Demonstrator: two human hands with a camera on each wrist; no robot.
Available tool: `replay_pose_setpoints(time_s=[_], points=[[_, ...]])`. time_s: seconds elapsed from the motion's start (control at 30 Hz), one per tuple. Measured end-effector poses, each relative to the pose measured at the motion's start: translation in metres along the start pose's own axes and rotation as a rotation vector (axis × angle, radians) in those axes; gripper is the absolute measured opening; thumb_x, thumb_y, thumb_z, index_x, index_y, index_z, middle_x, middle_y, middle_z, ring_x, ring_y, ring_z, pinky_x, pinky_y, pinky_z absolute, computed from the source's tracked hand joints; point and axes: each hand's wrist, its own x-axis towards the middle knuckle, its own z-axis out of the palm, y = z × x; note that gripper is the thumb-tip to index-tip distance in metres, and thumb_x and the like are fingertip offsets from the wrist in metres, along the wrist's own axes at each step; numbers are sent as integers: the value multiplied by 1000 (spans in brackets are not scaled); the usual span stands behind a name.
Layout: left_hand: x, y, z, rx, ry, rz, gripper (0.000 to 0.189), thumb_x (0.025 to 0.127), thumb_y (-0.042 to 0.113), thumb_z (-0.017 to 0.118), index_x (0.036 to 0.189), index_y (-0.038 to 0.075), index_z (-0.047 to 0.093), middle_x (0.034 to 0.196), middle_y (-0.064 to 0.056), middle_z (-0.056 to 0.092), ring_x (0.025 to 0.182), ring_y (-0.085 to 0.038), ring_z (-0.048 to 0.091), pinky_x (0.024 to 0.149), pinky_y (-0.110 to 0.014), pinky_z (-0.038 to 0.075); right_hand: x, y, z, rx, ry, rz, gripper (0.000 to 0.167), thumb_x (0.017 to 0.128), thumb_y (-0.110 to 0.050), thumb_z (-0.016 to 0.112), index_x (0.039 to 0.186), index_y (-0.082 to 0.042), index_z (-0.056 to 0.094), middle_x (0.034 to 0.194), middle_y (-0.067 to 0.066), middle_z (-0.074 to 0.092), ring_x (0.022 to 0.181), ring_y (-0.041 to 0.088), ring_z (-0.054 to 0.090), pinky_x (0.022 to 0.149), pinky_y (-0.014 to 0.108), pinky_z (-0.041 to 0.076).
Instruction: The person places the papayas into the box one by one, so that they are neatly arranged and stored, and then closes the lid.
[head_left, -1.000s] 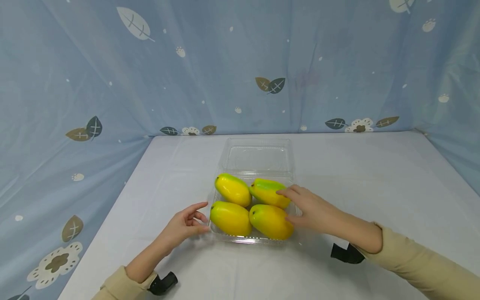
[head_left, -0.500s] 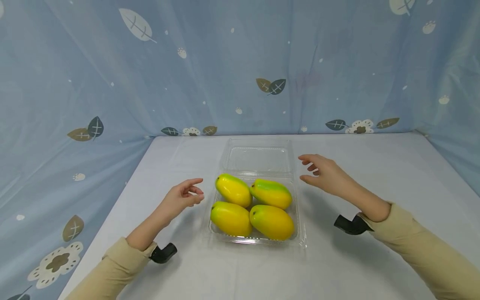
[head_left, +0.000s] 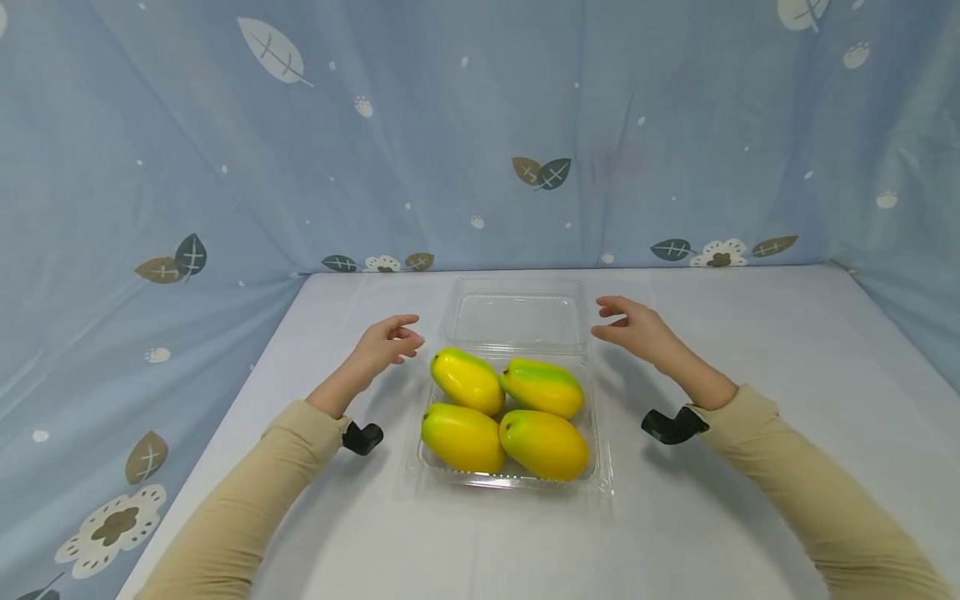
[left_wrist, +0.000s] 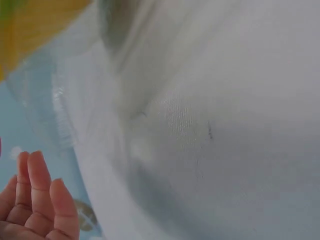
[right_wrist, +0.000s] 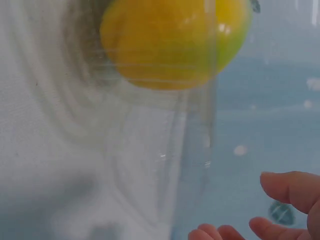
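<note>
Several yellow-green mangoes lie in two rows in a clear plastic clamshell box. Its transparent lid is folded back flat on the far side. My left hand hovers by the left side of the lid, fingers loosely bent and holding nothing. On the opposite side, my right hand is raised near the lid's right edge, thumb and fingers apart. In the right wrist view a mango shows through the clear box wall, and the hand's fingers reach in at the lower right.
A white cloth covers the table. Behind it hangs a blue curtain with printed leaves and flowers, which also runs along the left side. Black wrist cameras hang below both beige sleeves.
My right hand has left the right-hand mangoes and moved up and outward beside the lid. The left hand has gone from the box's front left side up toward the lid. The mangoes stay put.
</note>
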Motion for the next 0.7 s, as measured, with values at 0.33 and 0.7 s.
replay_pose_setpoints(time_s=[0.33,0.7], points=[[35,-1,9,-109,-69,-104,55,94,32,51,142,14,32,131,-13,49,108,-28,55,91,-38,44,24,23,7,384,-105,173,61,95,-14,48,143,6,15,138,28,34,116,36,47,96,38,41],[46,-7,18,-196,-175,-93,54,92,28,54,141,13,35,136,-13,44,113,-28,52,95,-39,41,28,33,12,528,-145,230,64,93,-12,51,143,5,15,122,24,47,82,7,61,89,28,47]])
